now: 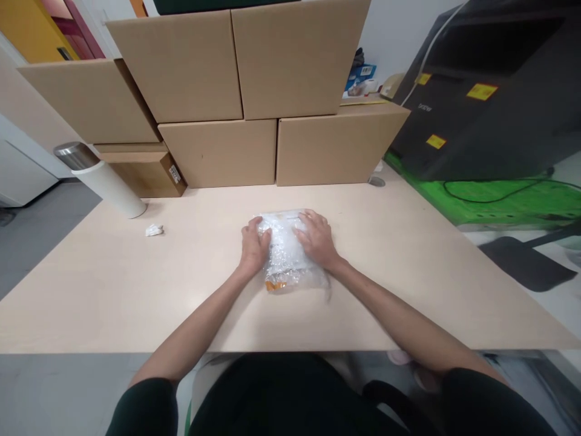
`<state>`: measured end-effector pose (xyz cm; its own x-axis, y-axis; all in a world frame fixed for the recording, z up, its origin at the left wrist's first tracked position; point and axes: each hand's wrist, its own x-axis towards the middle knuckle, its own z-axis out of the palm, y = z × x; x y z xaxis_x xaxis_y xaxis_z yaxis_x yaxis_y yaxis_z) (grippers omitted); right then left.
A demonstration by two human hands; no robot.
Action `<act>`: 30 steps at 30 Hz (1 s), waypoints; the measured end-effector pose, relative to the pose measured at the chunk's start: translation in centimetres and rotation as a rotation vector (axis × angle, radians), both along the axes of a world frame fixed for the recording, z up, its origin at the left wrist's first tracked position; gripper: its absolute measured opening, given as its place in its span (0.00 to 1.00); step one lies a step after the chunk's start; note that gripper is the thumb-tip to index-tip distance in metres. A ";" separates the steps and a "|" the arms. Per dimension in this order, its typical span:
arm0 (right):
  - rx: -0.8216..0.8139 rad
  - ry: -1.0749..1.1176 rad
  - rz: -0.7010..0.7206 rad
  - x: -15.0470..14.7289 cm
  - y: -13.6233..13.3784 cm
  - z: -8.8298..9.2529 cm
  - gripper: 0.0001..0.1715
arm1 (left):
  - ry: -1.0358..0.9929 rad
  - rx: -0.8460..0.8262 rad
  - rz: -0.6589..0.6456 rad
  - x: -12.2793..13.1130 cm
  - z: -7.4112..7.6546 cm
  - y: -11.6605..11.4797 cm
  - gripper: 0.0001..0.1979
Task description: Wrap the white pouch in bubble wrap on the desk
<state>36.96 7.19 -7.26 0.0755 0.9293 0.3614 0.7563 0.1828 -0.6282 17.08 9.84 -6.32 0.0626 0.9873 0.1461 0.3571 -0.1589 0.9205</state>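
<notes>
A flat package in clear bubble wrap [287, 245] lies on the pale wooden table. Its contents look whitish through the wrap, and an orange-brown patch [275, 285] shows at the near left corner. My left hand [255, 245] grips the package's left edge, thumb resting on top. On the opposite side, my right hand [318, 238] holds the right edge, with its thumb across the upper surface. Loose wrap sticks out at the near end. The undersides of the package and of my fingers are hidden.
Cardboard boxes [218, 154] line the table's back edge. Toward the left stand a white bottle with a metal cap [109, 188] and a crumpled white scrap [154, 230]. A black printer [490, 97] sits beyond the right edge, above a green surface [508, 197].
</notes>
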 end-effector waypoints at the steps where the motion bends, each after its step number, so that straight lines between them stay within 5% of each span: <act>1: -0.041 -0.025 0.039 0.4 -0.2 -0.2 0.33 | 0.100 0.039 -0.015 -0.3 0.2 -0.1 0.26; 6: -0.239 -0.059 0.246 2.8 -1.0 0.0 0.51 | 0.518 0.075 -0.287 -2.4 1.0 -0.5 0.52; 12: -0.434 -0.146 0.456 4.4 -1.3 0.8 0.77 | 0.708 0.023 -0.570 -4.3 1.3 0.5 0.72; 20: -0.442 -0.181 0.439 4.1 -1.9 0.5 0.76 | 0.764 0.069 -0.540 -4.2 0.2 0.8 0.73; 30: -0.452 -0.173 0.486 5.1 -2.5 0.9 0.72 | 0.720 0.010 -0.676 -5.8 1.5 1.6 0.73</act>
<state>42.08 4.68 -6.37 -0.4119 0.9057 -0.1005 0.7510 0.2749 -0.6004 11.31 11.46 -4.85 0.6900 0.7101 -0.1403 0.6628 -0.5420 0.5166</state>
